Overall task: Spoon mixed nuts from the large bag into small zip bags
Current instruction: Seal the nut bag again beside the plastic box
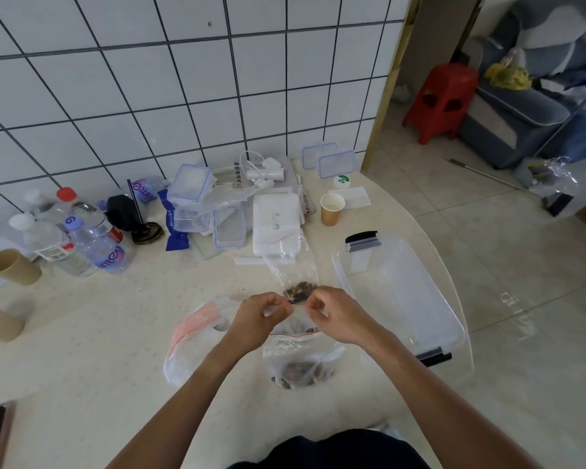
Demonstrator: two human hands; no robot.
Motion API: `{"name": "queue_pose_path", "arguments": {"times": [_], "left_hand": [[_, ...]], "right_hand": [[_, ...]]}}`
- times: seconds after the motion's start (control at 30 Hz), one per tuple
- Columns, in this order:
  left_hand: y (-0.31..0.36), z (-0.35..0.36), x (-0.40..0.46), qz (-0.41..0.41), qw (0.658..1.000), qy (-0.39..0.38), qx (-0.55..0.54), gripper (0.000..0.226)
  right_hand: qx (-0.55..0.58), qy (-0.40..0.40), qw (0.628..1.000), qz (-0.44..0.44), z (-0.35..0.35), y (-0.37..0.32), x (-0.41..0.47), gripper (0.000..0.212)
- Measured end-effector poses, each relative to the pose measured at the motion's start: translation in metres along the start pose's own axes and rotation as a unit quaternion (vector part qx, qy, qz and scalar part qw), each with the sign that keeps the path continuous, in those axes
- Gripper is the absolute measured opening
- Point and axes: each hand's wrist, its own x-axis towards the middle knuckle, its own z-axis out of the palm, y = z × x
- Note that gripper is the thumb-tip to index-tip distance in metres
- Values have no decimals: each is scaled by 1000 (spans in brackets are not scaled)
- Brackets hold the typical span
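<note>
Left hand [263,316] and right hand [332,314] pinching a small zip bag [301,353] of nuts over the cream tabletop [92,333] near its front edge, clear bin [403,292] sitting toward the right edge, bottles [92,245] crowding the tiled wall [149,79], red stool [442,103] standing beyond.

Between both hands, small zip bag [298,313]; behind it, another bag with nuts [300,286]; right, tub [400,292]; left, bottles [92,245]; all on surface [99,350].

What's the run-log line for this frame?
stage: sealing small zip bag | left hand: pinching bag top | right hand: pinching bag top | nuts: in bag bottom | spoon: not visible
</note>
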Motion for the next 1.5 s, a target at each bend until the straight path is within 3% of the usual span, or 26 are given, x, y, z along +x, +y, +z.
{"name": "queue_pose_path", "arguments": {"times": [0.17, 0.7, 1.0, 1.2, 1.3, 1.5], "left_hand": [[3, 4, -1, 21, 999, -33, 19, 7], [-12, -25, 4, 16, 997, -29, 76, 13], [-16, -48, -13, -3, 998, -16, 58, 15], [-13, -41, -15, -51, 997, 10, 51, 27], [-16, -44, -14, -65, 997, 8, 39, 27], [-23, -55, 6, -111, 987, 15, -112, 26]], "right_hand": [[-21, 10, 1000, -6, 0, 1, -7, 8], [-174, -2, 984, -40, -31, 17, -13, 25], [-42, -41, 998, -32, -39, 21, -14, 22], [-62, -96, 993, 20, -41, 26, -6, 22], [-16, -80, 996, 32, -41, 33, -6, 19], [102, 11, 994, 48, -42, 30, 23, 27]]}}
